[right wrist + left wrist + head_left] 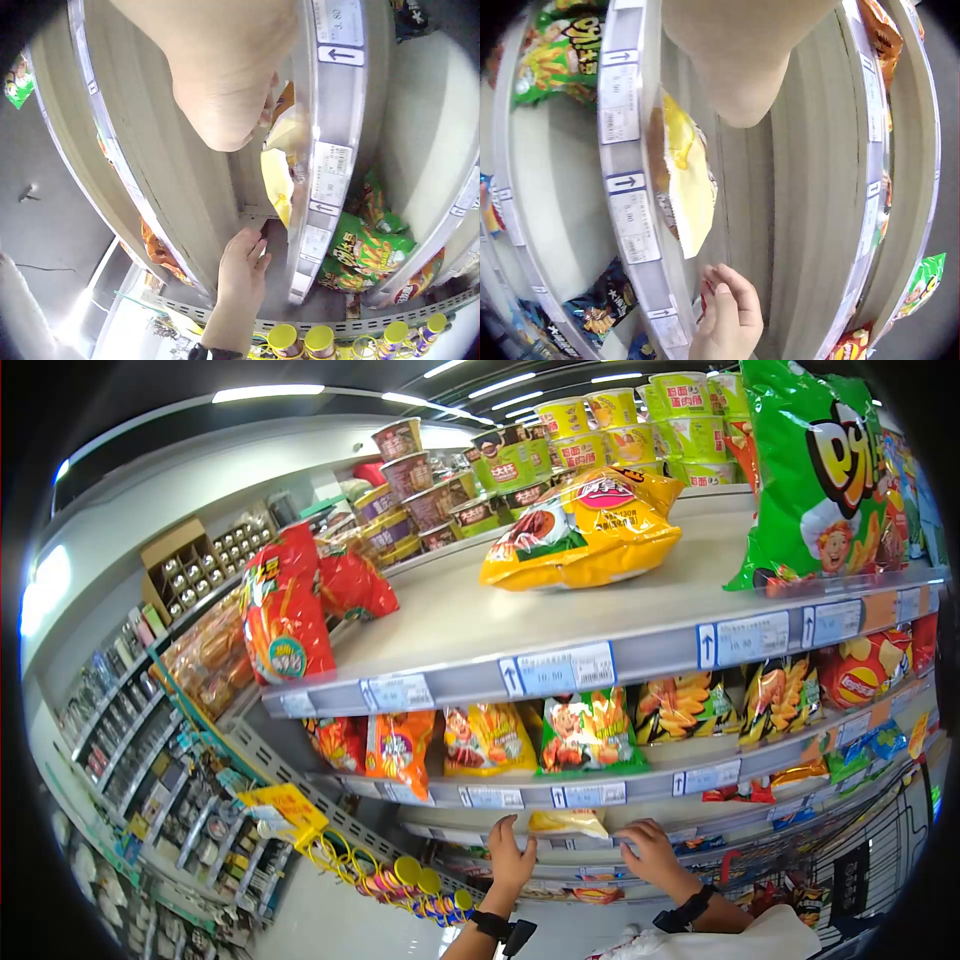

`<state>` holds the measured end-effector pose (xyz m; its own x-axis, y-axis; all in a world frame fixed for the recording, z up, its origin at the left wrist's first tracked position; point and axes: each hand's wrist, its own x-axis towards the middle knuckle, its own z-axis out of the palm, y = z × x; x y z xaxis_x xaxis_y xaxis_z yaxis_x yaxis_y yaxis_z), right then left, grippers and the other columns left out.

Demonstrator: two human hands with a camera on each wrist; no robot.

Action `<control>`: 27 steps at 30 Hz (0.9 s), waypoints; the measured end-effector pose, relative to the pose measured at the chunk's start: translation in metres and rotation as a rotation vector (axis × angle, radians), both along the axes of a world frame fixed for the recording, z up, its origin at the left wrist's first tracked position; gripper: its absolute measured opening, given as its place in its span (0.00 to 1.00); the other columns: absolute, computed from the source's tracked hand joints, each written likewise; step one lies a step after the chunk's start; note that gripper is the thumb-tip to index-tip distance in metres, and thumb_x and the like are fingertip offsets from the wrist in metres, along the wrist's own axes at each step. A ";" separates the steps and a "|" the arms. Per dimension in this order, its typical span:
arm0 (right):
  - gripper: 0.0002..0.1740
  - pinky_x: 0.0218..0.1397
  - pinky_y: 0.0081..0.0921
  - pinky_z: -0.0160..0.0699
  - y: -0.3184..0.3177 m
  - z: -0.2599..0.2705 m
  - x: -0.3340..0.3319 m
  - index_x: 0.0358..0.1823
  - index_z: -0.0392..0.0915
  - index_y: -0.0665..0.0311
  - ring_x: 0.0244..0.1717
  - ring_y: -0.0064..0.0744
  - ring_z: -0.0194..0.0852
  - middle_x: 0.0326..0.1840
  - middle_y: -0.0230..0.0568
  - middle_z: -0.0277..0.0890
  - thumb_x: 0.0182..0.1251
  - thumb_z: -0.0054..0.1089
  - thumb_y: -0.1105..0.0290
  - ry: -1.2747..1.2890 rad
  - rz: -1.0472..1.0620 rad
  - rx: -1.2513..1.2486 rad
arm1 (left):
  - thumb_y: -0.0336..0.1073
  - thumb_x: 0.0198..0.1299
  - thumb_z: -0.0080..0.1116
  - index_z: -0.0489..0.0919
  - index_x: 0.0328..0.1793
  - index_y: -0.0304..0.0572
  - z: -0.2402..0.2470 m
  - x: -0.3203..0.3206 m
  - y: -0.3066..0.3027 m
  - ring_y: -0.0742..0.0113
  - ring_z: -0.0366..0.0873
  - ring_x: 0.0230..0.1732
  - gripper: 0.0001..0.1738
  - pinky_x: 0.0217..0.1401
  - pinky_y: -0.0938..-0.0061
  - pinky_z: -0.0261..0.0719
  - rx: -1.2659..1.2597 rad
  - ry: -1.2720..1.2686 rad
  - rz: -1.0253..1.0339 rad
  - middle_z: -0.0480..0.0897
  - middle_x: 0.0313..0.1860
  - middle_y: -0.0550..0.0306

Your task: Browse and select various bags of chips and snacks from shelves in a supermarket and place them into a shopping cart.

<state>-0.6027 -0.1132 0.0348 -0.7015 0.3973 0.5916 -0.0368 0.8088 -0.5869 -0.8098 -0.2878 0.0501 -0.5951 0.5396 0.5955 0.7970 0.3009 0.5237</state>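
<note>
A yellow and pale cream snack bag [570, 822] lies at the front of a lower shelf, between my two hands. In the head view my left hand [512, 857] is just left of it, fingers extended. To its right, my right hand [655, 855] has loosely bent fingers. Apart from both hands, the bag [688, 180] lies close behind the price-label strip in the left wrist view. The right hand [730, 315] shows beyond its lower end there, by a small red item. From the right wrist, the left hand [244, 270] appears below the bag [279, 180], holding nothing.
Above, a yellow chip bag [590, 530], a large green bag [815, 480] and red bags [290, 605] sit on the top shelf. Several snack bags line the shelf below. Yellow-lidded canisters [405, 870] hang at the lower left; a wire cart [850, 870] stands right.
</note>
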 end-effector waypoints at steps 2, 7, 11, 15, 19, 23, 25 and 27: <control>0.15 0.52 0.42 0.68 0.005 0.011 -0.019 0.42 0.74 0.61 0.47 0.51 0.70 0.42 0.49 0.73 0.52 0.60 0.66 -0.007 -0.158 0.014 | 0.35 0.49 0.59 0.68 0.52 0.31 -0.006 -0.021 0.017 0.36 0.67 0.52 0.25 0.55 0.53 0.66 -0.105 0.033 -0.024 0.72 0.48 0.34; 0.22 0.55 0.46 0.64 0.020 0.000 -0.062 0.49 0.73 0.63 0.51 0.55 0.67 0.48 0.56 0.71 0.55 0.60 0.60 -0.161 -0.078 -0.093 | 0.43 0.51 0.58 0.75 0.43 0.38 -0.026 -0.048 0.034 0.41 0.73 0.43 0.18 0.52 0.52 0.67 -0.239 -0.304 -0.175 0.79 0.33 0.44; 0.22 0.53 0.43 0.67 0.012 -0.009 -0.076 0.49 0.74 0.60 0.49 0.53 0.70 0.48 0.49 0.73 0.56 0.60 0.57 -0.209 -0.209 -0.015 | 0.48 0.51 0.56 0.77 0.42 0.42 -0.043 -0.046 0.038 0.46 0.75 0.44 0.19 0.57 0.52 0.64 -0.432 -0.180 -0.008 0.81 0.33 0.53; 0.17 0.47 0.42 0.69 0.002 0.012 -0.078 0.44 0.75 0.62 0.45 0.51 0.72 0.41 0.49 0.74 0.55 0.61 0.61 -0.267 -0.271 -0.087 | 0.41 0.50 0.59 0.78 0.48 0.40 -0.048 -0.060 0.052 0.47 0.74 0.50 0.20 0.53 0.60 0.69 -0.122 -0.073 -0.259 0.80 0.45 0.46; 0.11 0.37 0.38 0.72 -0.023 0.010 -0.071 0.40 0.76 0.64 0.37 0.49 0.74 0.31 0.50 0.74 0.56 0.60 0.68 -0.175 -0.380 -0.345 | 0.39 0.51 0.60 0.77 0.49 0.39 -0.035 -0.059 0.051 0.51 0.75 0.50 0.20 0.51 0.63 0.71 -0.207 -0.348 -0.509 0.80 0.45 0.46; 0.12 0.39 0.37 0.73 -0.059 0.049 -0.069 0.41 0.76 0.67 0.37 0.52 0.74 0.33 0.51 0.75 0.56 0.60 0.70 0.133 -0.624 -0.103 | 0.40 0.54 0.59 0.77 0.50 0.39 0.002 -0.070 0.060 0.54 0.74 0.53 0.19 0.53 0.66 0.71 -0.055 -0.279 -0.768 0.79 0.48 0.47; 0.12 0.41 0.37 0.74 -0.083 0.053 -0.060 0.40 0.77 0.67 0.38 0.53 0.74 0.34 0.52 0.75 0.55 0.60 0.71 0.187 -0.760 -0.189 | 0.43 0.56 0.59 0.76 0.52 0.37 0.023 -0.065 0.049 0.52 0.73 0.54 0.22 0.55 0.64 0.70 -0.110 -0.355 -0.851 0.77 0.51 0.44; 0.10 0.40 0.36 0.73 -0.103 0.059 -0.049 0.38 0.77 0.68 0.37 0.51 0.74 0.34 0.51 0.76 0.55 0.60 0.72 0.181 -0.851 -0.119 | 0.43 0.56 0.59 0.74 0.53 0.36 0.050 -0.052 0.040 0.50 0.75 0.51 0.23 0.54 0.64 0.71 -0.156 -0.454 -0.943 0.77 0.51 0.42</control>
<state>-0.6515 -0.2165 0.0942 -0.0382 0.8091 0.5865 0.4505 0.5378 -0.7126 -0.8615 -0.2483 0.0997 -0.0450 0.9508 0.3066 0.4827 -0.2480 0.8399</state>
